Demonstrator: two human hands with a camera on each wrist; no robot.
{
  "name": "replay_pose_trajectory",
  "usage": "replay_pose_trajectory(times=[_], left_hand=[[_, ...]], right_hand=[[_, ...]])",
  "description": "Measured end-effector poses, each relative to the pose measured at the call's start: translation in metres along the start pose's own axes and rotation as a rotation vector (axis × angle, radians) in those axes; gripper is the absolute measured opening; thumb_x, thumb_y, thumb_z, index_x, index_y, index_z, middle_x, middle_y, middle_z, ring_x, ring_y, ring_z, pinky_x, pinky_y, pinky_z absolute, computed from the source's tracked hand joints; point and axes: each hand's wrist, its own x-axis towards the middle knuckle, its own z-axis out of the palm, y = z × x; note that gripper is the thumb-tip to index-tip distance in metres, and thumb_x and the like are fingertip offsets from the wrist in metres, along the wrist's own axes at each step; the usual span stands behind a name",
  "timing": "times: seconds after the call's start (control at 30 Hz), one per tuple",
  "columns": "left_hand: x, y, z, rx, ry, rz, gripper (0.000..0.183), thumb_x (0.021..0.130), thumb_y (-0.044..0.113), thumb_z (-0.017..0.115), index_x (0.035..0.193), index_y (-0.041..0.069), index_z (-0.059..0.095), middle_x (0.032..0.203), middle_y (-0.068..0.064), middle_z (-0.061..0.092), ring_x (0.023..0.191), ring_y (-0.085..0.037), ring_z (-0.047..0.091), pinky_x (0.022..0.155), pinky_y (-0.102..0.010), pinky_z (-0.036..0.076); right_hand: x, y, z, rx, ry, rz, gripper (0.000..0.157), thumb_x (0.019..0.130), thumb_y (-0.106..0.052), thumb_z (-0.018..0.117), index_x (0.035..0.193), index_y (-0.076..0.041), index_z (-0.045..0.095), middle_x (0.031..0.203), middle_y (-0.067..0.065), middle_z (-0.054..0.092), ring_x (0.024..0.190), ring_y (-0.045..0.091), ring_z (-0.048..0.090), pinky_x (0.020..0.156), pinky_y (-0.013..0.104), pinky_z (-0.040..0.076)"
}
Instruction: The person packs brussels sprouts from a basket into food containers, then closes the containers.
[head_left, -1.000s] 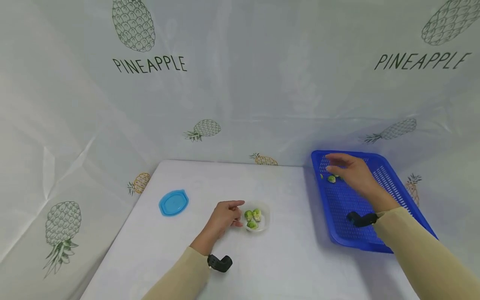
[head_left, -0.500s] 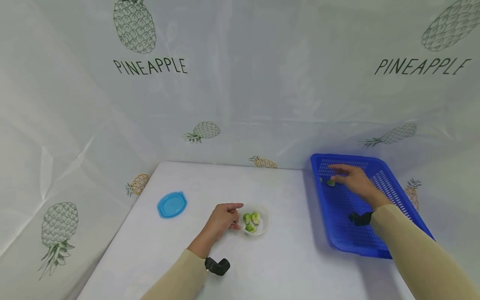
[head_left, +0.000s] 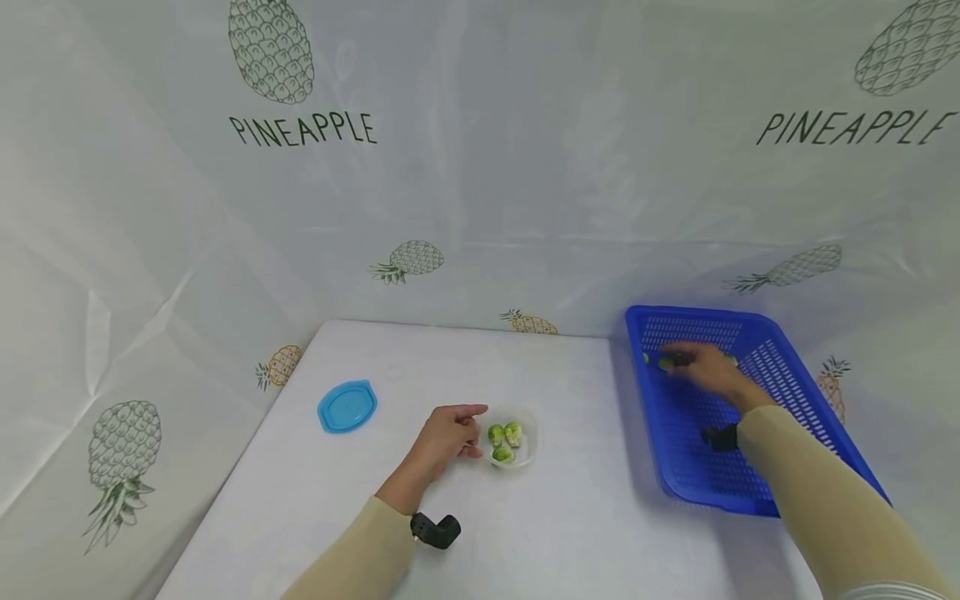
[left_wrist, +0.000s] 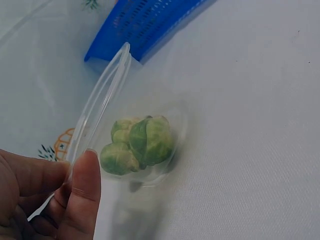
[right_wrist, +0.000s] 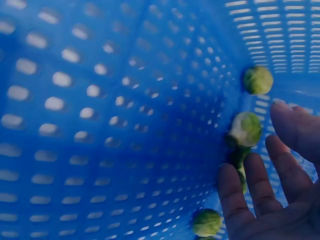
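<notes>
In the head view my left hand [head_left: 448, 432] is at the left side of a clear plastic container [head_left: 532, 429]. Its thumb and finger pinch the rim, as the left wrist view shows. Inside the container lie 3 green Brussels sprouts [left_wrist: 151, 140]. On the right, my right hand [head_left: 711, 371] reaches down into a blue perforated plastic basket [head_left: 654, 450]. Its fingers are spread and slightly bent beside several Brussels sprouts [right_wrist: 246, 129] lined along the basket's wall. One sprout [right_wrist: 258, 80] sits above the thumb, another [right_wrist: 206, 222] below the fingers.
A blue lid [head_left: 347, 407] lies flat on the white table [head_left: 570, 533], left of the container. Behind the table hangs a pale sheet [head_left: 525, 167] printed with pineapples. The basket's raised walls surround my right hand.
My right hand has lowered from above the basket down to the sprouts at its far end. The left hand and the container stay in place.
</notes>
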Motion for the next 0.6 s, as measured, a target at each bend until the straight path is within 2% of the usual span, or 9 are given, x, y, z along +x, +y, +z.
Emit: replay_pose_trajectory(times=[0.1, 0.3, 0.6], left_hand=[[0.000, 0.000, 0.000, 0.003, 0.004, -0.001, 0.045, 0.099, -0.003, 0.058, 0.143, 0.004, 0.065, 0.092, -0.005, 0.056, 0.073, -0.015, 0.057, 0.065, -0.025, 0.063], [0.000, 0.000, -0.001, -0.003, 0.002, -0.002, 0.046, 0.099, -0.003, 0.058, 0.144, 0.004, 0.064, 0.091, -0.004, 0.055, 0.071, -0.014, 0.057, 0.065, -0.025, 0.063], [0.002, 0.000, -0.002, -0.010, 0.000, -0.008, 0.046, 0.100, -0.002, 0.058, 0.145, 0.004, 0.064, 0.093, -0.005, 0.055, 0.066, -0.013, 0.058, 0.065, -0.025, 0.063]], right_hand=[[0.000, 0.004, 0.003, -0.010, -0.001, -0.020, 0.054, 0.099, -0.005, 0.066, 0.149, 0.009, 0.051, 0.143, 0.037, 0.056, 0.133, 0.057, 0.052, 0.108, 0.070, 0.047], [-0.002, 0.007, 0.004, 0.002, 0.025, -0.005, 0.053, 0.096, 0.000, 0.067, 0.145, 0.014, 0.052, 0.136, 0.038, 0.059, 0.127, 0.055, 0.056, 0.105, 0.067, 0.051], [-0.004, 0.011, 0.008, -0.006, -0.019, 0.025, 0.056, 0.096, -0.004, 0.070, 0.147, 0.010, 0.052, 0.137, 0.036, 0.057, 0.126, 0.053, 0.055, 0.103, 0.067, 0.051]])
